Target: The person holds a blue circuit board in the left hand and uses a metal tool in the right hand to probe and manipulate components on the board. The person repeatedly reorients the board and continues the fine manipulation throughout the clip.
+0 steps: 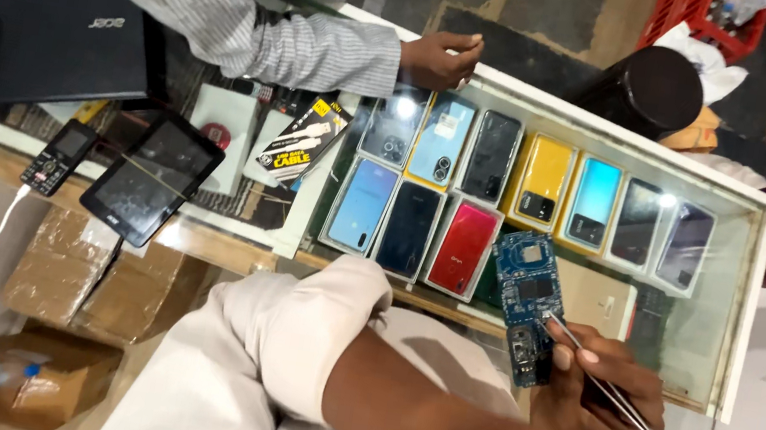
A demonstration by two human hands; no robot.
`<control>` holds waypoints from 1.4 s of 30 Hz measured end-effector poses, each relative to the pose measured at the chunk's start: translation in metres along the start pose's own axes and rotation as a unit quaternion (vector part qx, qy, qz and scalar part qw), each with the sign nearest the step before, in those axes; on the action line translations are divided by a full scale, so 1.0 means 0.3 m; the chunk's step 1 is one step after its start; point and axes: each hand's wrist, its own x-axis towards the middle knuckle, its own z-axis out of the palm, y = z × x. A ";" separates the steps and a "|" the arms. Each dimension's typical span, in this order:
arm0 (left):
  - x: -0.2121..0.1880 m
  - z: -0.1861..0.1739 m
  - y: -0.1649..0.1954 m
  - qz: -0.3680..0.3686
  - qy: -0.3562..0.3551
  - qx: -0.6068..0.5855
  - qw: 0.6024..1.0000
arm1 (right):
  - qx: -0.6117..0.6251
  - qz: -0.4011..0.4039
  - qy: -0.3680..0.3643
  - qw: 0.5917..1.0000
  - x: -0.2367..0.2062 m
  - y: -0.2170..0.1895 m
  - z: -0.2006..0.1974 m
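My right hand (601, 397) is closed on thin metal tweezers (629, 412), held like a pen. Their tips touch a blue circuit board (527, 285). The board hangs over the near edge of a glass counter (728, 327), its lower end by my fingers; what supports it is hidden. My forearm and rolled white sleeve (307, 320) fill the lower middle. My left hand is out of sight. Across the counter, another person's hand (442, 57) in a striped grey sleeve rests on the counter's far rim.
Under the glass lie several phone boxes in two rows (464, 247). To the left are a tablet (151, 175), a keypad phone (58, 158) on a white charging cable, a cable package (305, 141) and a closed black laptop (37, 22). Cardboard boxes (62, 263) sit on the floor.
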 end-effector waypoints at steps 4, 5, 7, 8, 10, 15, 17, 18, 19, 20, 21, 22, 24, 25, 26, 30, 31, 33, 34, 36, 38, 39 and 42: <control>-0.026 -0.082 -0.013 0.004 -0.010 0.049 0.999 | -0.028 -0.019 0.011 0.999 0.003 0.009 0.000; -0.048 -0.108 -0.014 -0.001 -0.008 0.060 0.998 | -0.053 -0.026 0.011 0.998 0.006 0.007 -0.005; -0.108 -0.155 -0.010 -0.050 0.018 0.099 0.994 | -0.058 -0.017 0.003 0.998 0.008 -0.004 -0.019; -0.141 -0.165 -0.015 -0.089 0.041 0.117 0.988 | -0.059 -0.015 -0.003 0.998 0.011 -0.005 -0.025; -0.206 -0.140 -0.045 -0.241 0.189 0.095 0.947 | -0.069 -0.022 -0.017 0.997 0.015 -0.012 -0.036; -0.296 -0.148 -0.134 -0.400 0.308 0.008 0.863 | -0.066 -0.020 -0.052 0.996 0.026 -0.024 -0.033; -0.314 -0.143 -0.141 -0.456 0.276 -0.037 0.845 | -0.047 -0.007 -0.071 0.996 0.032 -0.031 -0.022; -0.324 -0.135 -0.140 -0.463 0.259 -0.072 0.845 | -0.051 -0.010 -0.081 0.995 0.033 -0.034 -0.014; -0.335 -0.124 -0.137 -0.469 0.241 -0.107 0.843 | -0.056 -0.013 -0.090 0.994 0.033 -0.036 -0.005; -0.347 -0.115 -0.135 -0.474 0.223 -0.143 0.840 | -0.062 -0.017 -0.100 0.993 0.037 -0.040 0.000; -0.360 -0.105 -0.134 -0.487 0.233 -0.172 0.824 | -0.065 -0.016 -0.124 0.990 0.042 -0.044 0.004; -0.374 -0.097 -0.135 -0.500 0.243 -0.201 0.806 | -0.068 -0.015 -0.148 0.987 0.047 -0.049 0.006; -0.400 -0.086 -0.137 -0.515 0.244 -0.245 0.784 | -0.077 -0.013 -0.173 0.982 0.055 -0.056 0.013; -0.410 -0.085 -0.138 -0.517 0.237 -0.260 0.781 | -0.083 -0.012 -0.174 0.981 0.058 -0.057 0.017; -0.417 -0.080 -0.138 -0.518 0.229 -0.274 0.777 | -0.088 -0.011 -0.176 0.980 0.061 -0.057 0.021; -0.424 -0.070 -0.137 -0.484 0.244 -0.268 0.797 | -0.068 0.004 -0.185 0.980 0.071 -0.054 0.037; -0.422 -0.069 -0.136 -0.497 0.252 -0.260 0.788 | -0.068 0.012 -0.190 0.979 0.075 -0.055 0.039; -0.417 -0.068 -0.139 -0.504 0.248 -0.245 0.790 | -0.068 0.023 -0.200 0.977 0.080 -0.057 0.043; -0.414 -0.069 -0.142 -0.498 0.234 -0.236 0.801 | -0.067 0.024 -0.203 0.977 0.081 -0.057 0.046; -0.409 -0.069 -0.143 -0.499 0.222 -0.204 0.813 | -0.066 0.034 -0.206 0.976 0.085 -0.057 0.050; -0.401 -0.067 -0.142 -0.508 0.221 -0.158 0.818 | -0.065 0.046 -0.203 0.976 0.088 -0.055 0.054; -0.395 -0.064 -0.140 -0.501 0.224 -0.150 0.822 | -0.064 0.042 -0.205 0.976 0.090 -0.052 0.055; -0.368 -0.060 -0.133 -0.483 0.227 -0.105 0.839 | -0.065 0.036 -0.202 0.976 0.092 -0.043 0.055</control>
